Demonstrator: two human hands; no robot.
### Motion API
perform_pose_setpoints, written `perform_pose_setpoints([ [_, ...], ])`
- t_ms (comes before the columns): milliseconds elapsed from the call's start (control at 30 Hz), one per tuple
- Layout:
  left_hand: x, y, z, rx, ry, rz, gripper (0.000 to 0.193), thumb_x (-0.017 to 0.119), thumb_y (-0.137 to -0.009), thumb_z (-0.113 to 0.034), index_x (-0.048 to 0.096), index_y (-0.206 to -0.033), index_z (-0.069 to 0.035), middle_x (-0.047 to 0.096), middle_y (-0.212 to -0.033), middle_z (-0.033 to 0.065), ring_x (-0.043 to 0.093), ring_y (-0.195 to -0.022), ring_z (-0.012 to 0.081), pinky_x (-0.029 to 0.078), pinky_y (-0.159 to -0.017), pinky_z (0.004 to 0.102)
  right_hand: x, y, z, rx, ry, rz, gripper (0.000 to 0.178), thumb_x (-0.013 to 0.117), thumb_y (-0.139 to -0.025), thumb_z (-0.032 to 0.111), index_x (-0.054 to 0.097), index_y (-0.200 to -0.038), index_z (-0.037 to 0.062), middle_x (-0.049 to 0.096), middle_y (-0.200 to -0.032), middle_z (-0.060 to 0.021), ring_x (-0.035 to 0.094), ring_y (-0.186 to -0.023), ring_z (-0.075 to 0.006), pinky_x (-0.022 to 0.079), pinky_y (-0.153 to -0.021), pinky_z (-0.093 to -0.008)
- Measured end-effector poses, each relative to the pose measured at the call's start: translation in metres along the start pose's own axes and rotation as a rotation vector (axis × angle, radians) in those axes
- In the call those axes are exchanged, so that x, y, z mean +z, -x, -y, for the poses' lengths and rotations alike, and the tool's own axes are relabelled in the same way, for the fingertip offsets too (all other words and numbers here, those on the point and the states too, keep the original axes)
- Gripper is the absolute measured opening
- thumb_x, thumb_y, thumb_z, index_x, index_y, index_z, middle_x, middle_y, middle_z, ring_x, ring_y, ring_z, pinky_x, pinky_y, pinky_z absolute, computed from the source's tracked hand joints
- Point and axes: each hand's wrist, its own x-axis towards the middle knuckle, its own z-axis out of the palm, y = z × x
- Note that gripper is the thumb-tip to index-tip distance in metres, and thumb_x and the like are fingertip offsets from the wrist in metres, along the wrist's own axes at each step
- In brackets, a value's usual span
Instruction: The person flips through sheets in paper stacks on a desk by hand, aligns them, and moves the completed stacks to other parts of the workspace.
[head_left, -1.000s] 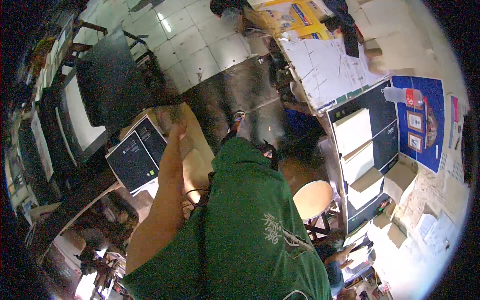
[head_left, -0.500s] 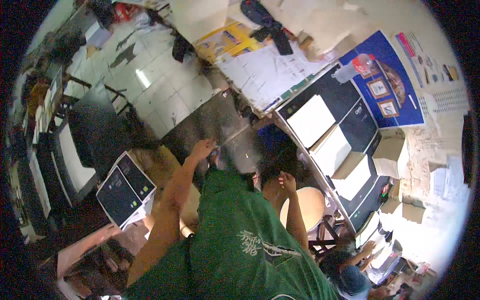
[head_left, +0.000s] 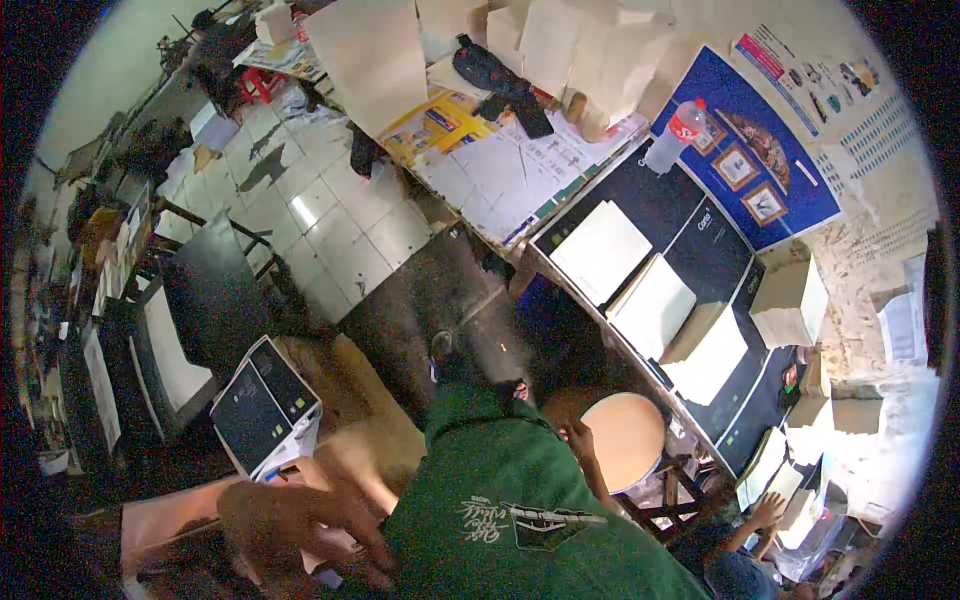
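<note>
My left hand (head_left: 300, 530) is low at the left, blurred, fingers spread, with nothing in it. It hovers over a brown cardboard surface (head_left: 375, 450), just below a white machine with a dark control panel (head_left: 265, 405). My right hand (head_left: 578, 438) is small in view beside my green shirt (head_left: 500, 500). It rests against the edge of a round tan stool seat (head_left: 628, 440). Its fingers look curled, but its grip is unclear.
A long black copier bench (head_left: 700, 240) carries stacks of white paper (head_left: 600, 250), with a plastic bottle (head_left: 672, 140) and a blue poster (head_left: 770, 170) behind. Another person (head_left: 745, 550) reaches for papers at lower right. A dark chair (head_left: 215, 290) stands on the tiled floor (head_left: 330, 230).
My left arm, stretched forward half a second ago, has drawn back to the lower left. My head has turned, bringing more of the bench and paper stacks into view.
</note>
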Motion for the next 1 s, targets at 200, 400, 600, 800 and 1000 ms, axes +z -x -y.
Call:
perform_pose_setpoints([
  [200, 0.025, -0.037, -0.061, 0.317, -0.153, -0.039, 0.024, 0.073, -0.081, -0.023, 0.07, -0.097, -0.005, 0.066, -0.084, 0.0089, 0.065, -0.072, 0.0247, 0.051, -0.068, 0.0312, -0.022, -0.028, 0.155, -0.368, 0.053, 0.098, 0.032, 0.061, -0.099, 0.024, 0.063, -0.119, -0.0014, 0.069, -0.097, -0.006, 0.064, -0.092, -0.0131, 0.05, -0.08, -0.0281],
  [400, 0.051, -0.025, -0.062, 0.27, -0.323, -0.429, 0.024, 0.074, -0.079, -0.02, 0.067, -0.096, -0.004, 0.065, -0.086, 0.012, 0.065, -0.074, 0.0282, 0.051, -0.069, 0.0337, -0.008, 0.057, 0.393, -0.762, 0.037, 0.457, 0.04, 0.071, -0.091, 0.018, 0.06, -0.126, 0.0005, 0.065, -0.122, -0.0126, 0.062, -0.109, -0.021, 0.048, -0.096, -0.0357],
  [600, 0.088, -0.017, -0.063, -0.315, -0.49, -0.912, 0.033, 0.077, -0.079, -0.023, 0.068, -0.106, -0.006, 0.066, -0.096, 0.0142, 0.066, -0.081, 0.0304, 0.052, -0.077, 0.0319, 0.072, 0.158, 0.481, -1.248, 0.194, 1.199, 0.049, 0.074, -0.085, 0.028, 0.059, -0.125, 0.0032, 0.066, -0.111, -0.0166, 0.063, -0.1, -0.0353, 0.05, -0.085, -0.046],
  [800, 0.103, -0.002, -0.047, -0.232, -0.347, -0.755, 0.047, 0.075, -0.082, -0.017, 0.057, -0.123, -0.005, 0.063, -0.108, 0.016, 0.064, -0.093, 0.0288, 0.049, -0.086, 0.0332, 0.139, 0.177, 0.46, -1.266, 0.406, 1.274, 0.028, 0.063, -0.091, 0.025, 0.062, -0.11, 0.0042, 0.067, -0.085, -0.0157, 0.066, -0.08, -0.0383, 0.052, -0.071, -0.049],
  [1000, 0.088, -0.058, -0.027, 0.127, -0.316, -0.627, 0.057, 0.074, -0.084, -0.013, 0.048, -0.134, -0.004, 0.06, -0.115, 0.0168, 0.062, -0.1, 0.0273, 0.048, -0.091, 0.0339, 0.189, 0.139, 0.423, -0.975, 0.097, 1.378, 0.029, 0.061, -0.093, 0.024, 0.063, -0.114, 0.0038, 0.067, -0.095, -0.0189, 0.065, -0.087, -0.0381, 0.052, -0.076, -0.0482],
])
